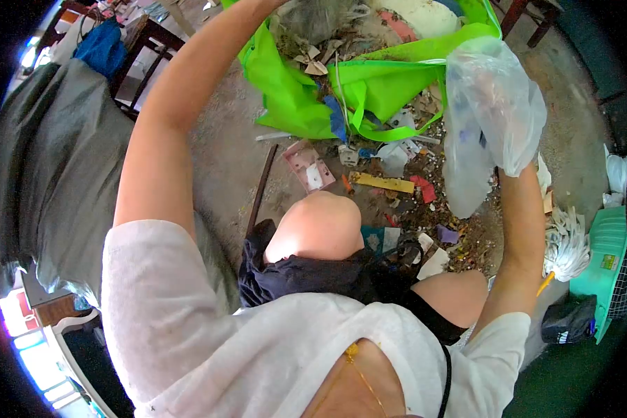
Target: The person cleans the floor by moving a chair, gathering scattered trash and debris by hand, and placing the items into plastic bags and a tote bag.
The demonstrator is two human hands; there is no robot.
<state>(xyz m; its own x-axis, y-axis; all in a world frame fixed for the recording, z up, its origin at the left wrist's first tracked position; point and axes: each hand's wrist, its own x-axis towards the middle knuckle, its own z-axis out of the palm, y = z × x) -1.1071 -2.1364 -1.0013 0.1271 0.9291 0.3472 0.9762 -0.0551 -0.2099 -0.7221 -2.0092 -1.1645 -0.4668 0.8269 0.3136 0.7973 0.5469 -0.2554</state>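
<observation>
A clear plastic bag [472, 132] covers my right hand [503, 94], which shows only dimly through it; its fingers cannot be made out. Beside that hand, the rim of a bright green bag [285, 94] meets the plastic; I cannot tell whether the hand grips it. The green bag lies wide open, with dirt, paper scraps and a white object [425, 17] in it. My left forearm [216, 63] reaches to the top edge, where crumpled greyish plastic [317, 19] lies over or beside the hand. Those fingers are hidden.
Mixed litter [460, 244] covers the floor between my knees. Near it lie a pink box [308, 166], a yellow strip [383, 182] and a dark stick [261, 188]. A mop head [566, 244] and a green crate [605, 258] stand right; grey cloth [70, 153] drapes left.
</observation>
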